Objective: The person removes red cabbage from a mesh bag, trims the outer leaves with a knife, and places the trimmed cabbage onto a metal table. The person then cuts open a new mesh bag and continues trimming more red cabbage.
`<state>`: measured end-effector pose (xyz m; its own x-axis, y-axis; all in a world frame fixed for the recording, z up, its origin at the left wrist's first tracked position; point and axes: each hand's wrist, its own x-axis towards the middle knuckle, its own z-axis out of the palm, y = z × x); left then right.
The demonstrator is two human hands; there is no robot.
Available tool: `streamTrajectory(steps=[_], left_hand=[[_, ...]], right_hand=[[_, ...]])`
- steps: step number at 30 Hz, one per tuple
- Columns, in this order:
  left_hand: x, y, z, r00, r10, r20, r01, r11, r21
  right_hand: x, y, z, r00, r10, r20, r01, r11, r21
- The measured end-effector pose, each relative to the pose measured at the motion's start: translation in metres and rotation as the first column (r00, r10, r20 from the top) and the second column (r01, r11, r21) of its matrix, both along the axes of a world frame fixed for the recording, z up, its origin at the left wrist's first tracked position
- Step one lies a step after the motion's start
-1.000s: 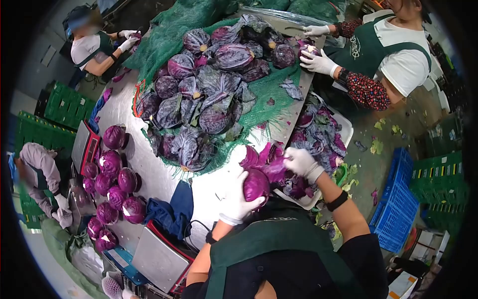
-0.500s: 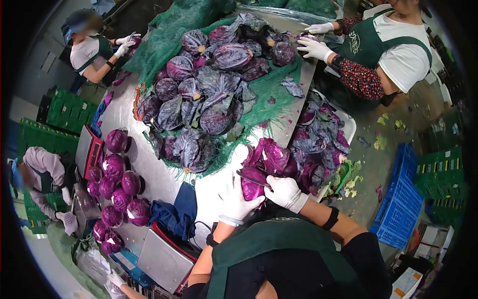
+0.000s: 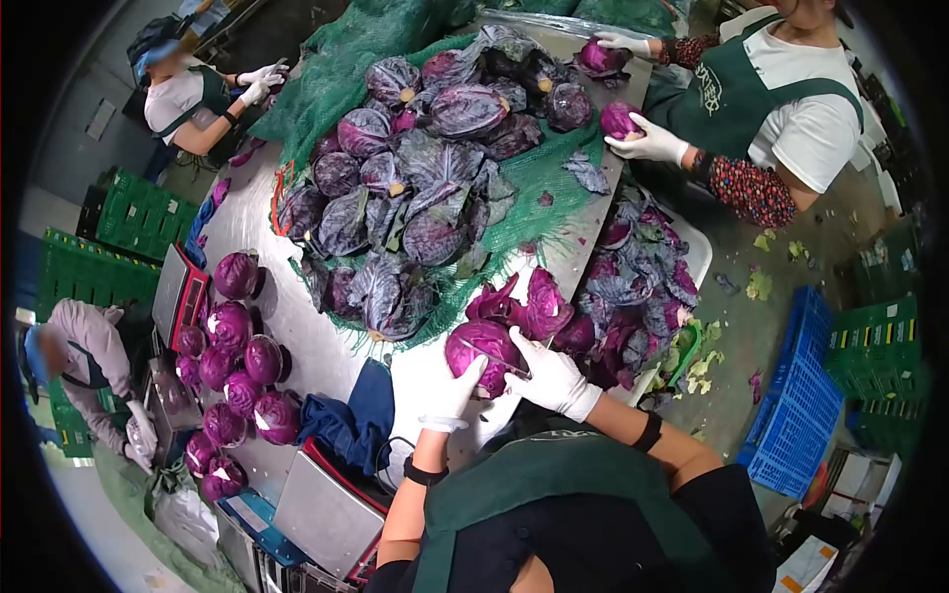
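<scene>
A peeled red cabbage (image 3: 479, 346) sits between my hands at the near edge of the metal table. My gloved left hand (image 3: 452, 393) grips its lower left side, with the thumb against it. On the right, my gloved right hand (image 3: 556, 381) is closed around a knife (image 3: 502, 364); only a thin part of the blade shows, close to the cabbage, and the handle is hidden in the glove. Loose purple outer leaves (image 3: 542, 306) lie just beyond the cabbage.
Untrimmed cabbages (image 3: 435, 173) are heaped on green netting (image 3: 554, 198). Peeled cabbages (image 3: 239, 393) stand at left, near a scale (image 3: 326, 514). A bin of leaves (image 3: 633, 277) is at right. Co-workers stand around; one at right touches two cabbages (image 3: 620, 121). A blue crate (image 3: 791, 405) stands on the floor.
The cabbage in my hands has been turned and shows a broader, rounder side. My left hand has shifted left and down. The right co-worker's hands have moved apart, each at a cabbage.
</scene>
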<state>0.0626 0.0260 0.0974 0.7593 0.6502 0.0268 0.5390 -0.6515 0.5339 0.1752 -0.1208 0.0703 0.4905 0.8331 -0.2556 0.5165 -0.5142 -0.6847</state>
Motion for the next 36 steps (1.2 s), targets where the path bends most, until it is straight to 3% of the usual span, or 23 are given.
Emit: streamTrajectory(steps=[3,4,7,8,11,12,14,15,16,17,18,19,21,23,24,25,27,29,30,31,34,36], left_hand=[[0.0,-0.005,-0.009,0.998,0.031,0.055,-0.028,0.997,-0.065],[0.004,-0.007,0.001,0.998,0.016,0.067,-0.019,0.999,0.034],[0.008,-0.005,0.005,0.996,-0.087,0.02,0.084,0.991,0.102],[0.012,-0.012,0.001,0.968,-0.003,0.252,0.048,0.983,-0.175],[0.01,-0.016,-0.001,0.974,-0.103,0.201,0.087,0.992,0.087],[0.008,-0.017,0.001,0.975,-0.105,0.197,0.09,0.992,0.086],[0.004,-0.02,0.005,0.994,-0.09,-0.056,0.072,0.959,-0.273],[0.004,-0.022,0.003,0.994,-0.091,-0.054,0.073,0.959,-0.276],[0.003,-0.024,-0.001,0.995,-0.092,-0.047,0.081,0.976,-0.202],[0.003,-0.025,-0.001,0.995,-0.094,-0.041,0.088,0.988,-0.125],[0.004,-0.024,0.001,0.995,-0.093,-0.041,0.087,0.989,-0.122],[0.006,-0.021,0.008,0.995,-0.094,0.044,0.099,0.987,-0.126],[0.007,-0.014,0.013,0.987,-0.094,0.129,0.111,0.985,-0.129],[0.002,-0.004,0.01,0.998,-0.025,0.057,0.037,0.974,-0.223],[-0.001,0.004,0.004,1.0,-0.003,-0.003,0.002,0.971,-0.241],[-0.002,0.007,0.001,0.998,0.018,-0.053,-0.026,0.987,-0.161],[-0.006,0.008,-0.014,0.996,0.094,-0.005,-0.093,0.97,-0.224],[-0.006,0.001,-0.012,0.997,0.077,-0.03,-0.081,0.986,-0.147],[-0.002,-0.004,-0.01,0.996,0.078,-0.034,-0.08,0.994,-0.068],[0.002,-0.009,-0.002,0.997,0.076,-0.034,-0.078,0.994,-0.07],[0.005,-0.013,0.008,0.988,0.155,0.008,-0.151,0.975,-0.162],[0.002,-0.018,-0.001,0.985,0.159,0.063,-0.147,0.974,-0.172]], right_hand=[[0.001,-0.003,-0.004,1.0,0.019,0.011,-0.019,1.0,0.01],[0.005,-0.006,-0.004,0.999,0.035,0.021,-0.036,0.999,0.019],[0.02,-0.014,-0.003,0.997,0.039,-0.067,-0.034,0.997,0.073],[0.019,-0.011,0.002,0.998,-0.025,-0.059,0.032,0.993,0.11],[0.022,-0.013,-0.004,0.997,-0.033,-0.076,0.039,0.996,0.077],[0.02,-0.014,-0.009,0.993,-0.067,-0.099,0.075,0.994,0.077],[0.022,-0.017,-0.008,0.987,-0.066,-0.148,0.075,0.996,0.053],[0.024,-0.018,-0.008,0.981,-0.058,-0.187,0.066,0.997,0.036],[0.021,-0.019,-0.014,0.998,-0.033,-0.06,0.035,0.999,0.039],[0.02,-0.02,-0.019,0.998,-0.032,-0.06,0.034,0.999,0.04],[0.019,-0.021,-0.023,0.927,-0.094,-0.363,0.126,0.99,0.065],[0.02,-0.023,-0.025,0.763,-0.134,-0.632,0.222,0.973,0.062],[0.029,-0.025,-0.027,0.584,-0.206,-0.785,0.338,0.941,0.004],[0.046,-0.032,-0.065,0.533,-0.36,-0.766,0.491,0.869,-0.066],[0.058,-0.039,-0.081,0.74,-0.348,-0.576,0.387,0.92,-0.059],[0.059,-0.032,-0.062,0.749,-0.34,-0.569,0.384,0.922,-0.045],[0.032,-0.023,-0.009,0.817,-0.208,-0.538,0.263,0.964,0.026],[0.007,-0.012,-0.028,0.948,-0.007,-0.318,0.089,0.965,0.245],[0.001,-0.007,-0.023,0.994,-0.004,-0.106,0.028,0.972,0.234],[-0.003,-0.001,-0.013,0.999,-0.045,-0.003,0.045,0.996,0.072],[0.003,0.0,-0.008,0.994,-0.015,-0.107,0.015,1.0,0.004],[0.0,-0.002,-0.024,0.997,-0.068,0.023,0.065,0.99,0.124]])
